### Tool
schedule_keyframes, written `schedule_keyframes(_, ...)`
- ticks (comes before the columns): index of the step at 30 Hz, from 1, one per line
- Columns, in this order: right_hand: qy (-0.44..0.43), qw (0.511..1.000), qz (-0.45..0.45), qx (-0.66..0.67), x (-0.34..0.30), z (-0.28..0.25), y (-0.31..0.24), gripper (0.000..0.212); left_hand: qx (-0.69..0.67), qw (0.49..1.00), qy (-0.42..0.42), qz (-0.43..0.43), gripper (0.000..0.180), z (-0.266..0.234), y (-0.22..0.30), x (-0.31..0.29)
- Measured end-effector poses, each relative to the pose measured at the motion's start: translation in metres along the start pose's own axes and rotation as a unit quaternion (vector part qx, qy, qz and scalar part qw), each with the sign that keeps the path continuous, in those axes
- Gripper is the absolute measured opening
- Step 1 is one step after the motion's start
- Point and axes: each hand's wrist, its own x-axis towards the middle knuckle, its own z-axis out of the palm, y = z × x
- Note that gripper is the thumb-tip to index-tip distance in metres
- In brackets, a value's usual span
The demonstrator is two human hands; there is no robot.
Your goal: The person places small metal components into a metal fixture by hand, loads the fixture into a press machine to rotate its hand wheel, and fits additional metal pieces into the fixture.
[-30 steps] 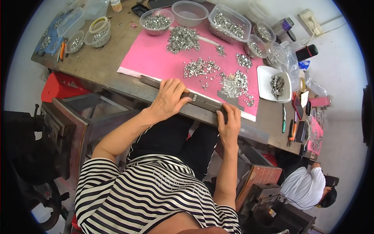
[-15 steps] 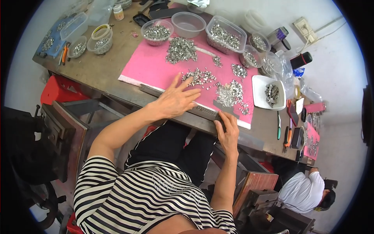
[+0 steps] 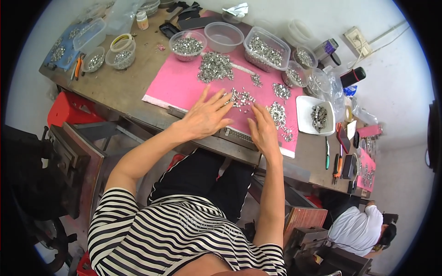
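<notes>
Sorting: looks like a picking-over step, both hands flat over small silvery metal parts [image 3: 239,97] scattered on a pink mat [image 3: 179,85] on the workbench [image 3: 133,64].
Left hand: left hand [image 3: 205,117] lies palm down, fingers spread apart, tips touching the near edge of that little cluster. Not gripping anything, as far as I can see.
Right hand: right hand [image 3: 263,130] is also palm down, fingers loosely together, just left of another heap of parts [image 3: 278,115]. Can't tell if it's pinching a piece underneath.
Strip: a long dark metal strip [image 3: 237,135] sits along the near edge of the mat, between and partly under the hands.
Next move, my guess: needs a fine fingertip pinch on single pieces, since they're tiny and bunched up.
Containers, far side: round clear bowl [image 3: 187,45] full of parts, an empty-looking clear tub [image 3: 223,37] to its right, then a rectangular clear box [image 3: 267,48] well filled.
Containers, right: small round cups [image 3: 294,73] with parts, and a white square dish [image 3: 315,115] holding a darker clump.
Containers, far left: more clear tubs [image 3: 115,53] with parts.
</notes>
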Motion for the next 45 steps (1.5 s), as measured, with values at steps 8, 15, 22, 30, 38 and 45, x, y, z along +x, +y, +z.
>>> schedule_keyframes(8,-0.111,0.993,-0.032,-0.028,0.0,0.013,0.0,0.04,-0.047,0.997,-0.046,-0.028,0.073,0.023,0.029,0.017)
schedule_keyframes(15,-0.105,0.99,-0.012,0.099,-0.023,-0.012,-0.008,0.027,-0.135,0.988,-0.071,0.011,0.059,0.004,0.032,-0.009)
schedule_keyframes(22,0.014,0.991,0.094,0.092,-0.016,-0.006,-0.004,0.017,-0.165,0.974,0.137,-0.067,0.009,0.011,0.011,0.01)
schedule_keyframes(30,0.03,0.996,0.075,0.042,-0.009,0.017,-0.007,0.013,-0.122,0.987,0.089,-0.063,0.012,0.024,0.019,0.026)
schedule_keyframes(38,0.058,0.997,0.04,-0.019,-0.003,0.03,-0.003,0.008,-0.097,0.991,0.062,-0.064,0.014,0.034,0.018,0.03)
schedule_keyframes(45,0.058,0.995,0.077,-0.006,-0.004,0.034,0.013,0.008,-0.109,0.987,0.085,-0.082,0.013,0.035,0.017,0.029)
